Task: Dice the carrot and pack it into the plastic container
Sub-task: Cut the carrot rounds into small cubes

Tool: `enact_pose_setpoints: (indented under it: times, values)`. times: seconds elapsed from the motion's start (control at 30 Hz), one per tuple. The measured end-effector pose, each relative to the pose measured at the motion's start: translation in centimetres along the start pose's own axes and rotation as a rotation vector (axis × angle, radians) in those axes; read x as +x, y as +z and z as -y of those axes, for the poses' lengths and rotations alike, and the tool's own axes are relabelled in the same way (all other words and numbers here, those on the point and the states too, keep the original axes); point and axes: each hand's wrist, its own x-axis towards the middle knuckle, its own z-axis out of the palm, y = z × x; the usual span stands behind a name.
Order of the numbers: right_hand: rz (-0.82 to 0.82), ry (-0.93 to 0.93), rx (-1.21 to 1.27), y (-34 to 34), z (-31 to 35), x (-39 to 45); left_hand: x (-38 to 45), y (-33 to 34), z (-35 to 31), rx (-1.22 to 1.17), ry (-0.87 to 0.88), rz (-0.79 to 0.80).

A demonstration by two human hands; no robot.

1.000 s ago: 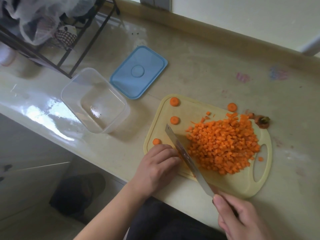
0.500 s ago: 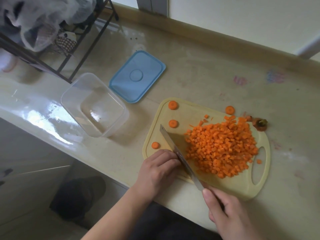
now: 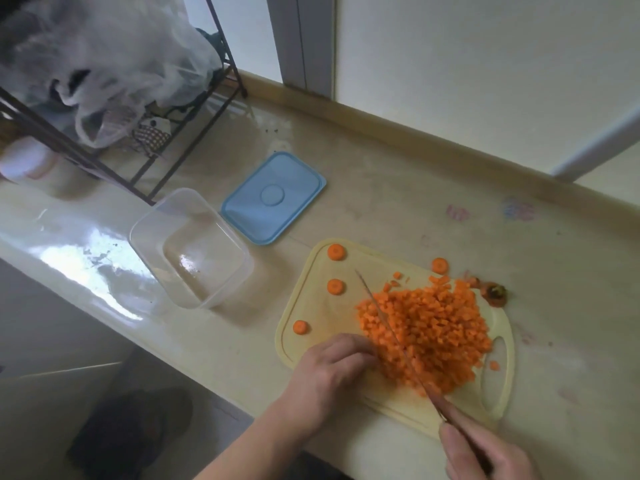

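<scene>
Risk: knife (image 3: 388, 327) could nick left hand (image 3: 332, 368), curled beside diced carrot (image 3: 426, 337).
Right hand (image 3: 485, 452): gripping the handle.

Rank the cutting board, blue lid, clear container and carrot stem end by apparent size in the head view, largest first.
1. Cutting board
2. Clear container and blue lid: they look alike, so no ranking between them.
3. Carrot stem end, by far the smallest.

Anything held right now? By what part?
The right hand grips the knife by its handle. The left hand rests curled on the cutting board beside the diced carrot; no visible grip.
</scene>
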Motion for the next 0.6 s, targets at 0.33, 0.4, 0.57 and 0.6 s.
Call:
enact_pose_setpoints:
  times: [0.33, 0.4, 0.57, 0.6]
  values:
    - [0.132, -0.35, -0.755, -4.8, -1.1, 3.1, 4.6, -3.5, -4.2, 0.301, 0.008, 0.023]
    - [0.106, -0.428, -0.807, -4.6, -1.4, 3.1, 5.8, -2.2, -3.6, 0.423, -0.063, 0.135]
    - [0.049, -0.482, -0.87, -4.8, -1.8, 2.4, 7.4, 0.3, -3.0, 0.379, -0.119, 0.228]
    - [0.076, -0.455, -0.868, -4.8, -2.0, 2.3, 7.7, 0.7, -3.0, 0.36, -0.103, 0.244]
